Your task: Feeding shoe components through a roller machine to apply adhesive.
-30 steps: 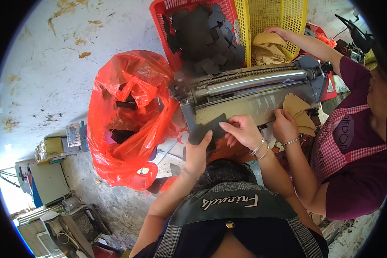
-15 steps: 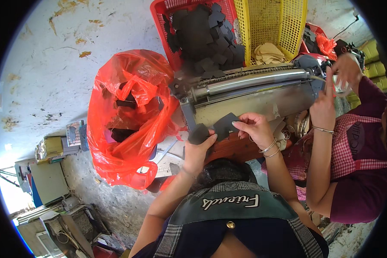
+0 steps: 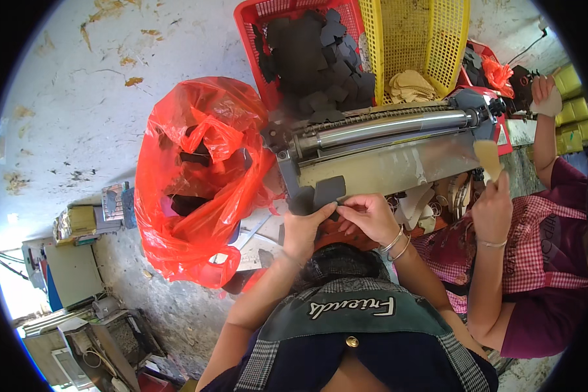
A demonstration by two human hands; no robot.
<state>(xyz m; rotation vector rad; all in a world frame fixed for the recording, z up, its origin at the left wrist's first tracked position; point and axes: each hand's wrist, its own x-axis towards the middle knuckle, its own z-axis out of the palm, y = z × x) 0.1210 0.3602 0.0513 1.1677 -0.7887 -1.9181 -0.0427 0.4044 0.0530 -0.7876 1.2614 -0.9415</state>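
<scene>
My left hand (image 3: 302, 234) grips flat dark grey pieces like cut sheet material, thumb along their lower edge. One piece (image 3: 330, 189) stands up squarish above the thumb; another dark piece (image 3: 300, 198) lies beside it, over the fingers. Close by on the right, my right hand (image 3: 371, 219) has thumb and forefinger pinched at the lower corner of the squarish piece. Whether that pinch holds the corner itself is hard to see. Just beyond both hands is a machine with a shiny steel roller (image 3: 392, 126) and a smooth plate (image 3: 398, 160) sloping below it.
A red plastic bag (image 3: 196, 242) bulges at the left. Behind the machine stand a red basket (image 3: 247, 46) of dark pieces and a yellow basket (image 3: 447, 46) with beige pieces (image 3: 411, 87). At right, a co-worker's hand (image 3: 493, 212) holds a tan piece (image 3: 487, 159); their other hand (image 3: 543, 91) holds a pale piece.
My right hand has come left and lower, up to my left hand. The squarish piece has shifted left and turned more upright. The co-worker's hands have moved apart, away from the roller's end.
</scene>
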